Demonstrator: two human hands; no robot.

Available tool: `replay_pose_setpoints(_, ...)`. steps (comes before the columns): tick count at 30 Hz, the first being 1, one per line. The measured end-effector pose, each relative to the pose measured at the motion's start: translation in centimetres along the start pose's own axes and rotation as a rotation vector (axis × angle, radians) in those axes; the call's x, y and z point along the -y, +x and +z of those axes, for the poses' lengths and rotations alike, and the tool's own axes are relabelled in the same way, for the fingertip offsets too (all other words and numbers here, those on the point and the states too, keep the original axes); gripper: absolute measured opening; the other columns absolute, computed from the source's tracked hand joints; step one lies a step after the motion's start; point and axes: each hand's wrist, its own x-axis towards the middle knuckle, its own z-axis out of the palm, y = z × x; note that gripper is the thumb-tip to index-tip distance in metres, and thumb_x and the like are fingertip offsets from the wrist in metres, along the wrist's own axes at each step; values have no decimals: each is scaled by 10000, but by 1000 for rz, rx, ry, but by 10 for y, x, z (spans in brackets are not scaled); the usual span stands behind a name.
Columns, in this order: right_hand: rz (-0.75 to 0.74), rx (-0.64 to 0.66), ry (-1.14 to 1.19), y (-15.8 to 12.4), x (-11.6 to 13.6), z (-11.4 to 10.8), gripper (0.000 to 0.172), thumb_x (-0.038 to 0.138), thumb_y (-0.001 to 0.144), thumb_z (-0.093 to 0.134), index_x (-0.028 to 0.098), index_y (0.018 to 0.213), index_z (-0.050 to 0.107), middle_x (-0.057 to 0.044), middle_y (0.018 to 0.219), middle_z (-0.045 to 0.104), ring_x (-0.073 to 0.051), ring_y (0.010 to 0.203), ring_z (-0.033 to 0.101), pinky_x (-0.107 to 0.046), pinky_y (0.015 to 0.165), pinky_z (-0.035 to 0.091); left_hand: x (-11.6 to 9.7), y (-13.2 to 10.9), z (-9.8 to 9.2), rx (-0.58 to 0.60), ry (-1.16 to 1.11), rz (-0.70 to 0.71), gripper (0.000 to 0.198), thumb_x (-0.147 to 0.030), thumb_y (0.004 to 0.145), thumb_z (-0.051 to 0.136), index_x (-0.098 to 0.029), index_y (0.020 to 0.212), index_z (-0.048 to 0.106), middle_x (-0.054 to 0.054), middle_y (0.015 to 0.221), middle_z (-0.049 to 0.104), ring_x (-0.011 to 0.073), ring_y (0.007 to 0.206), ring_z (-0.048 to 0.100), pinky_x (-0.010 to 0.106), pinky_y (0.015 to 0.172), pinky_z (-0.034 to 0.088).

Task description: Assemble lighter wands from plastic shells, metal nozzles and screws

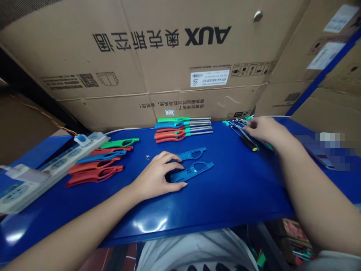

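Note:
My left hand [158, 176] lies on the blue table, thumb and fingers curled around the left end of a blue lighter casing half [194, 171]. Just beyond it is a second blue casing half [193, 153], partly behind my fingertips. At the back right, my right hand [263, 130] is closed with its fingertips down in a pile of thin metal and green parts [239, 122]. What it pinches is hidden. A screwdriver with a black and yellow handle [248, 143] lies beside those fingers.
Several assembled lighters [172, 135] lie in a row at the back. Red, blue and green casings [97, 173] line the white power strip [60, 163] at left. A few tiny metal bits [147, 157] sit near my left hand. Cardboard [158, 67] walls the back; a phone [317, 152] lies right.

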Motion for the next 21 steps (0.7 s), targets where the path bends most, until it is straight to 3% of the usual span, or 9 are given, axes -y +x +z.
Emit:
replay_pose_setpoints(5, 123, 132, -25, 20, -37, 5, 106, 254, 774, 678, 177, 844, 654, -177, 929, 685, -341, 876, 651, -422, 724, 494, 4, 0, -1, 7, 1, 1, 275, -395, 824, 766, -240, 1049, 731, 67, 1212, 650, 254, 1154, 571, 426, 1028, 450)
replay_pose_setpoints(10, 118, 210, -34, 24, -38, 16, 92, 220, 732, 709, 176, 733, 628, -147, 813, 663, -305, 799, 640, -412, 718, 481, 5, 1, -2, -1, -4, 2, 231, -374, 842, 745, -233, 1025, 727, 65, 1185, 658, 250, 1130, 588, 421, 1005, 460)
replay_pose_setpoints(16, 111, 112, -47, 22, -32, 10, 41, 191, 783, 634, 179, 781, 595, -162, 869, 653, -311, 842, 641, -388, 700, 443, 7, 0, -2, 16, -11, -5, 232, -378, 849, 735, -223, 1021, 720, 64, 1171, 664, 250, 1106, 613, 419, 982, 474)
replay_pose_setpoints(21, -32, -8, 42, 10, -16, 2, 40, 192, 863, 554, 175, 897, 544, -170, 917, 659, -288, 867, 624, -366, 717, 421, 8, 0, -4, 39, -26, -4, 245, -385, 858, 728, -219, 1037, 709, 54, 1149, 676, 232, 1071, 642, 396, 976, 481)
